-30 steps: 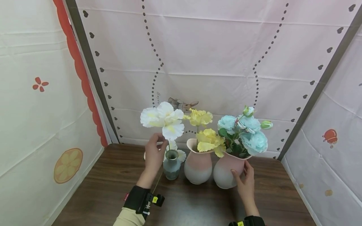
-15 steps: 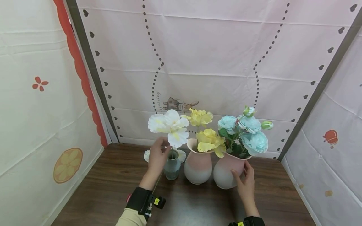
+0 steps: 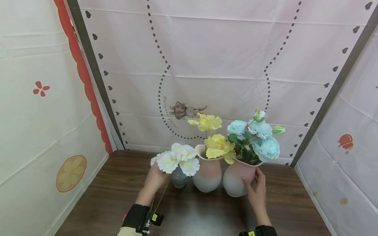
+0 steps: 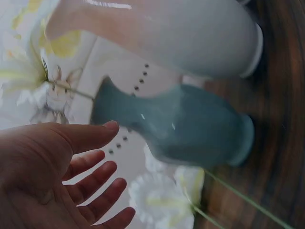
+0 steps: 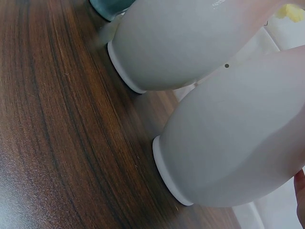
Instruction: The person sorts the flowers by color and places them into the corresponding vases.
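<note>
A white flower (image 3: 178,159) stands low in the small blue-green vase (image 3: 178,179), its stem entering the mouth. Beside that vase is my left hand (image 3: 155,179). In the left wrist view, the left hand (image 4: 52,171) has its fingers spread and holds nothing; the thumb is near the neck of the vase (image 4: 195,126). My right hand (image 3: 256,190) grips the side of the right pink-and-white vase (image 3: 237,180), thumb in front and fingers round the right. Light-blue flowers (image 3: 261,134) fill that vase. In the right wrist view, only fingers (image 5: 300,195) show at the edge.
Between them stands another pink-and-white vase (image 3: 206,177) with yellow flowers (image 3: 218,147). More white flowers (image 4: 162,200) lie behind the small vase, with long stems (image 3: 160,197) reaching toward the front of the wooden table (image 3: 203,216). Patterned cloth (image 3: 218,65) hangs behind.
The white flower has come down with its stem into the small vase. My left hand has let go of it and moved down and left. The right hand stays on its vase.
</note>
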{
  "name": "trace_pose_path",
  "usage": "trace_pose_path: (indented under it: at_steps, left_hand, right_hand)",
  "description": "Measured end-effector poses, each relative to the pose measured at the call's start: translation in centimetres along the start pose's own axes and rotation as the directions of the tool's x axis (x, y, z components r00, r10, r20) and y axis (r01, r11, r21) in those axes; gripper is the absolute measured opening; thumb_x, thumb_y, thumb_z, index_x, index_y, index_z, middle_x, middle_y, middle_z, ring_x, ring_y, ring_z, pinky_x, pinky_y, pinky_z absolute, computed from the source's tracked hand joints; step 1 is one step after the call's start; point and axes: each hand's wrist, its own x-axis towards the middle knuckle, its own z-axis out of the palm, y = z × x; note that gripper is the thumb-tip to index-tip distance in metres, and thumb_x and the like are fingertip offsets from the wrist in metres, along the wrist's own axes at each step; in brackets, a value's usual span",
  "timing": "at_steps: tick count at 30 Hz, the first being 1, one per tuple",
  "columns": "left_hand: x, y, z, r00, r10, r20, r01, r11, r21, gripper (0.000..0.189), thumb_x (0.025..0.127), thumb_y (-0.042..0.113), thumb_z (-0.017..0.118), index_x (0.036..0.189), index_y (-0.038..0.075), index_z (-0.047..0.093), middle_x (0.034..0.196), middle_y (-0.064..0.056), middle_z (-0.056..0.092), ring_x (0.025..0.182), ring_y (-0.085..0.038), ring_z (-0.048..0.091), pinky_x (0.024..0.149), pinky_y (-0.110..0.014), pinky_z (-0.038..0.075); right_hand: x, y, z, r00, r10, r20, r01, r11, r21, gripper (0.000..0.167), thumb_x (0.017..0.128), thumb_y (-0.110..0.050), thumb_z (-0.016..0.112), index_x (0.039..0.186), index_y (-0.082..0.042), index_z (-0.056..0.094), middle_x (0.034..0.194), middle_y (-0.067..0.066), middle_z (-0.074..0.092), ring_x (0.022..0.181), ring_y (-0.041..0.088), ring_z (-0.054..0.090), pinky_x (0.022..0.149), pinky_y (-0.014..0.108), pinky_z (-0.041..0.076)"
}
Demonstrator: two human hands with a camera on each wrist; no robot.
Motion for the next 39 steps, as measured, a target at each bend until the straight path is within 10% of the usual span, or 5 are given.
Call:
trace_pose_path:
  at_steps: [13, 39]
  left_hand:
    - [-1.5, -4.6, -0.5, 0.964, -0.249, 0.092, 0.248, 0.969, 0.022, 0.037, 0.091, 0.016, 0.071, 0.123, 0.000, 0.059, 0.118, -0.019, 0.065, 0.108, -0.036, 0.065, 0.087, -0.050, 0.055]
    - [-3.5, -8.2, 1.6, 0.919, -0.357, 0.168, 0.350, 0.934, 0.067, 0.031, 0.089, 0.013, 0.072, 0.114, -0.002, 0.061, 0.101, -0.015, 0.070, 0.091, -0.030, 0.066, 0.077, -0.046, 0.054]
  right_hand:
    - [0.0, 0.0, -0.1, 1.000, -0.001, 0.000, 0.001, 1.000, -0.016, 0.067, 0.094, -0.011, 0.069, 0.149, -0.001, 0.033, 0.145, 0.024, 0.040, 0.138, 0.042, 0.039, 0.115, 0.066, 0.030]
    - [-0.1, -0.1, -0.1, 1.000, 0.008, 0.010, -0.007, 1.000, -0.018, 0.068, 0.094, -0.013, 0.069, 0.150, -0.001, 0.032, 0.146, 0.024, 0.040, 0.139, 0.043, 0.038, 0.114, 0.066, 0.030]
